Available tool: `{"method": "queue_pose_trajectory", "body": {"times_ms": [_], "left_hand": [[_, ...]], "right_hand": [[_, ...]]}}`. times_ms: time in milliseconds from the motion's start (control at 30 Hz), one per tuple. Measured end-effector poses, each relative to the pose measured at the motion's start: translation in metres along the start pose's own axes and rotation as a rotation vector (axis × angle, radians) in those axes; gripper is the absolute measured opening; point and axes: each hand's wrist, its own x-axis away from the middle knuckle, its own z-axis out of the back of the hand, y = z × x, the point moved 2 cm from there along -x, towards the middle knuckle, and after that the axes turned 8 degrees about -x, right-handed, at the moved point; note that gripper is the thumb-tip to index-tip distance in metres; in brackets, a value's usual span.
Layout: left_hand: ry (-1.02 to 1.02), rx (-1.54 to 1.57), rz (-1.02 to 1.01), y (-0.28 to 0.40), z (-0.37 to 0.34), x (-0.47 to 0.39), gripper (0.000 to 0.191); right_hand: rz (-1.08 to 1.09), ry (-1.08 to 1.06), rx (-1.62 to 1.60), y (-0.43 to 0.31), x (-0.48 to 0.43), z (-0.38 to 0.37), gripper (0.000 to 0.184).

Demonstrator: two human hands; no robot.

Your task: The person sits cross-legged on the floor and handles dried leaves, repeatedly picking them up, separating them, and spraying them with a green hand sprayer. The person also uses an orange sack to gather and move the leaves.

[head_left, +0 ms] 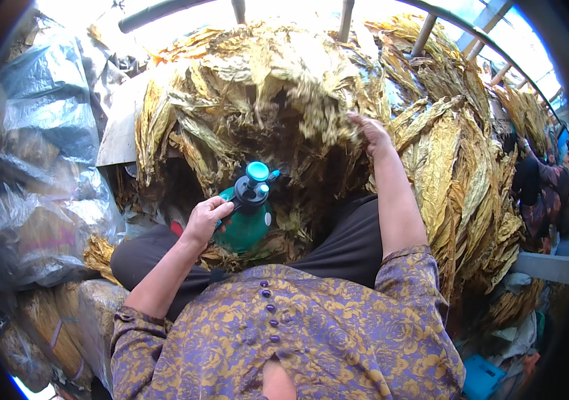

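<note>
My left hand (207,220) grips the handle of a green pump sprayer bottle (244,235) with a black head and a bright blue knob. The sprayer is upright over my lap, its small blue nozzle turned away from me. My right hand (373,134) is raised at the edge of a heap of dried leaves (269,65), which look like tobacco. Its fingers are on a bunch of leaves (324,112) blurred by motion. That bunch partly hides the fingertips. Below it the heap has a dark hollow.
On the left stands a large bundle under clear plastic sheeting (44,165), with wrapped bales (64,320) below. More yellow leaves (444,170) hang at the right. A curved rail (344,20) runs behind the heap. Another person (544,185) is at the far right. A blue container (483,377) lies lower right.
</note>
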Motion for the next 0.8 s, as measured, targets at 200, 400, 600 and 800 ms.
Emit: {"method": "queue_pose_trajectory", "body": {"times_ms": [200, 400, 600, 800], "left_hand": [[0.022, 0.043, -0.030, 0.003, 0.002, 0.002, 0.021], [0.078, 0.095, -0.023, -0.013, 0.022, 0.012, 0.020], [0.307, 0.373, 0.061, -0.050, 0.058, 0.039, 0.021], [0.448, 0.413, 0.083, -0.088, 0.082, 0.054, 0.018]], "right_hand": [[0.031, 0.023, -0.062, 0.021, 0.016, -0.021, 0.028], [-0.073, -0.056, 0.130, 0.092, 0.017, -0.072, 0.059], [-0.351, -0.053, -0.345, 0.179, 0.010, -0.092, 0.078], [-0.542, -0.155, -0.280, 0.239, 0.033, -0.165, 0.094]]}}
